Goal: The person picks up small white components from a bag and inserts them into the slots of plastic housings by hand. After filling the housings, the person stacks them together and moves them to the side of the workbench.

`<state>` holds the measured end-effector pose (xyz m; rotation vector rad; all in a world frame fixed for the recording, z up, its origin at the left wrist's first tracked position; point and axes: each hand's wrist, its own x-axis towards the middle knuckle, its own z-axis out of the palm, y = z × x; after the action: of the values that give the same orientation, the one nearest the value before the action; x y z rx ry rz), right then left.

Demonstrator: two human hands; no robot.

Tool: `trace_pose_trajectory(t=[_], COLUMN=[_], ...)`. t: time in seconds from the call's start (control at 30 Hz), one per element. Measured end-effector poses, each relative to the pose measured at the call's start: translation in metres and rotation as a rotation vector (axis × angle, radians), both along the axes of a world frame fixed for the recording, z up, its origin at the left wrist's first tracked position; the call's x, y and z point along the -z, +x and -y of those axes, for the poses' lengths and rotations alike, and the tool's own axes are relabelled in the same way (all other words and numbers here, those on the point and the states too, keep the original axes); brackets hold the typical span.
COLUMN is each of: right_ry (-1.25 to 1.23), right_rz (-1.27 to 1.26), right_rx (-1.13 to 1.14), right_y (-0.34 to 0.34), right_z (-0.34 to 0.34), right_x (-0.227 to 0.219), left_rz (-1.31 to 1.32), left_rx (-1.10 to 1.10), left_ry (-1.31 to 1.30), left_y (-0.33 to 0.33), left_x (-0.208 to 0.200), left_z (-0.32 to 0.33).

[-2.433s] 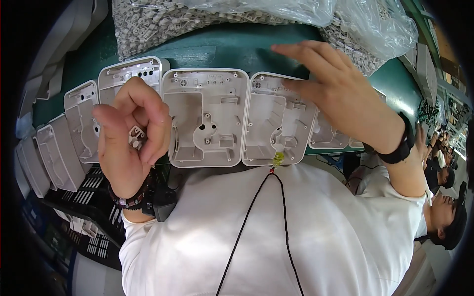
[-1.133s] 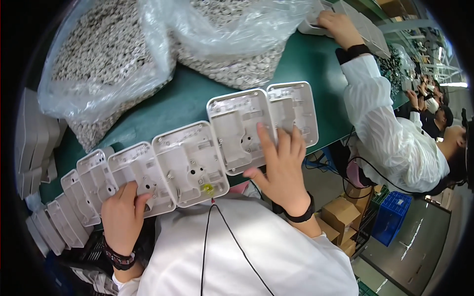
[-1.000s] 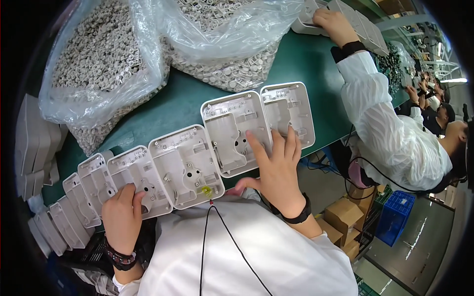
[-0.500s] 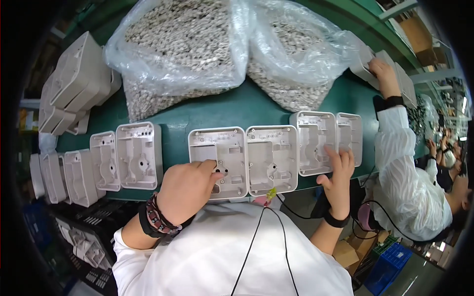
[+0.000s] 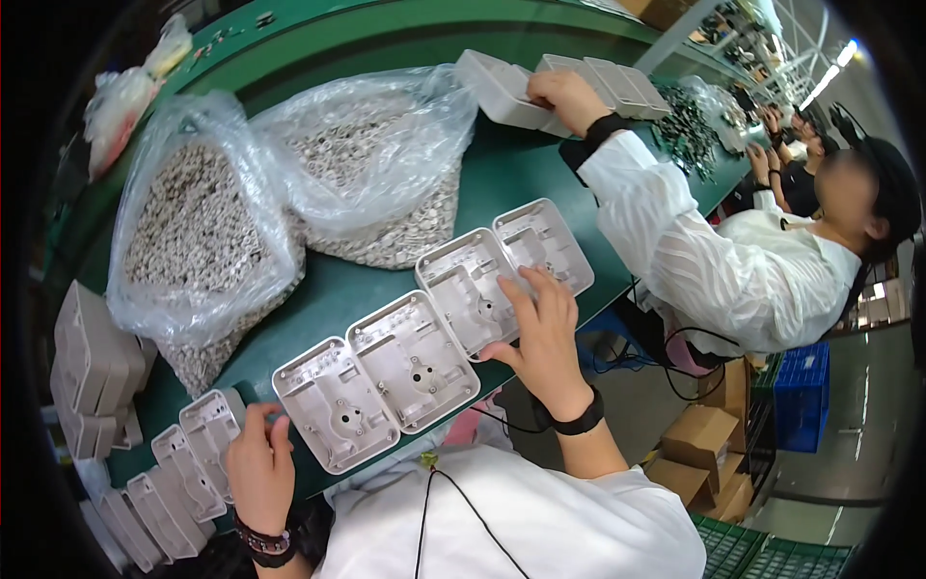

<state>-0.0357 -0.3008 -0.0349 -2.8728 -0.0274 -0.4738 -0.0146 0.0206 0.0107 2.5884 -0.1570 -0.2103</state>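
Observation:
A row of pale grey plastic housings, open side up, runs along the bench. My left hand point(image 5: 260, 461) is open at the right edge of one housing point(image 5: 212, 423) in the left group, fingertips beside its rim; whether they touch it I cannot tell. To its right, two housings stand side by side, one point(image 5: 333, 410) nearer and another point(image 5: 413, 362) beyond, each with dark holes in a round boss. My right hand point(image 5: 545, 338) is open, fingers spread over the near right edge of a third housing point(image 5: 463, 280). One more housing point(image 5: 545, 246) adjoins it.
Two clear plastic bags point(image 5: 198, 232) point(image 5: 376, 164) of small pale parts stand behind the row. Stacked housings point(image 5: 92, 372) are at left. A co-worker's hand point(image 5: 569, 96) is on housings point(image 5: 502, 92) at the far right. Cardboard boxes point(image 5: 694, 444) and a blue crate point(image 5: 803, 386) are below.
My left hand has left the inside of a middle housing and moved left to the left group. My right hand stays by its housing. The view has turned, tilting the row.

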Motion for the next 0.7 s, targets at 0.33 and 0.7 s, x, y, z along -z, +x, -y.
trace_pose_trajectory(t=[0.33,0.7], right_ry=[0.032,0.096], right_rz=[-0.066,-0.049], right_rx=[0.038,-0.012], right_y=[0.000,0.008], right_z=[-0.006,-0.004], right_x=[0.009,0.011], left_rz=[-0.090,-0.202], left_rx=[0.048,0.139], left_ry=[0.056,-0.085], left_y=[-0.007,-0.005], left_x=[0.010,0.009], left_z=[0.000,-0.004])
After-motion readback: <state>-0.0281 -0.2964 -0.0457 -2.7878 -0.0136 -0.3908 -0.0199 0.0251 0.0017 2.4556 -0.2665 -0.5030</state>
